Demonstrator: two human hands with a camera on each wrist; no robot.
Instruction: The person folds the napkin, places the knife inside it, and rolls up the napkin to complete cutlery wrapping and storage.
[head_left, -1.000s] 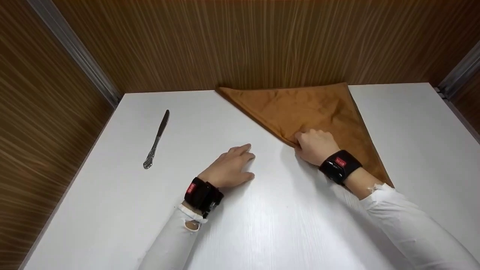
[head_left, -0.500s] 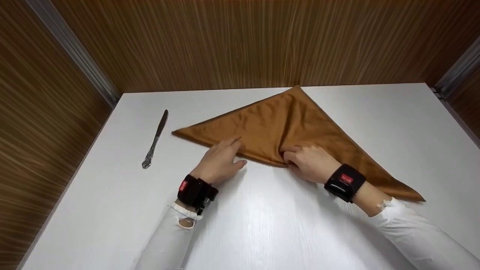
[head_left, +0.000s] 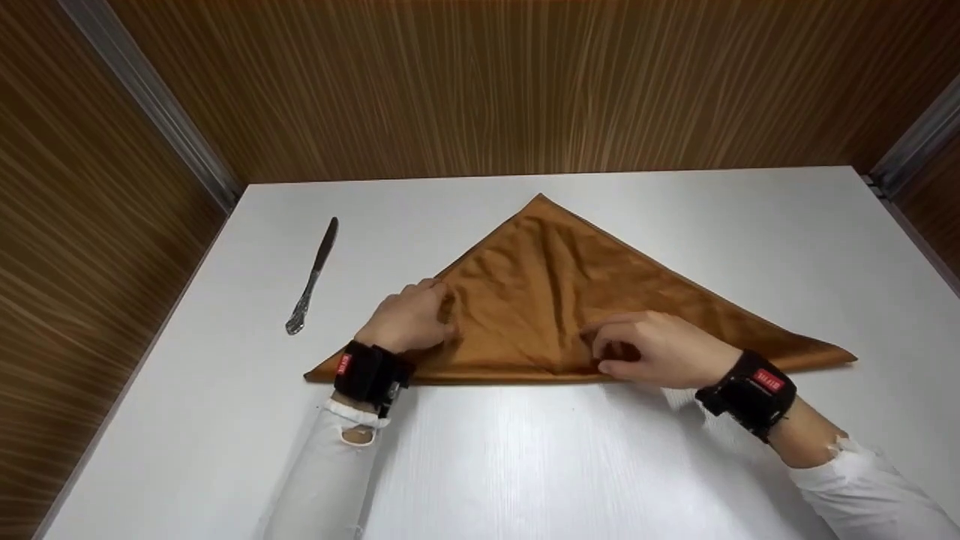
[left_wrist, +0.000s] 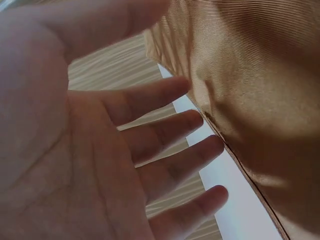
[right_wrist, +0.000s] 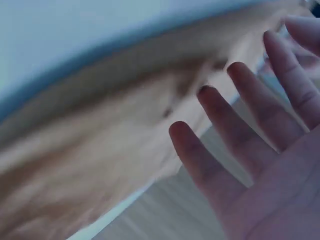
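Brown napkin [head_left: 555, 300] under both relaxed, flat hands; red wristband labels unreadable.

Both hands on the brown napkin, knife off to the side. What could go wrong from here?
1. The napkin shows wrinkles through its middle; a crease pressed now might lock them in.
2. The left hand and right hand both sit near the long near edge, so the far tip is unpinned and may skew.
3. The knife lies close to the napkin's left corner; a sweep could knock it.
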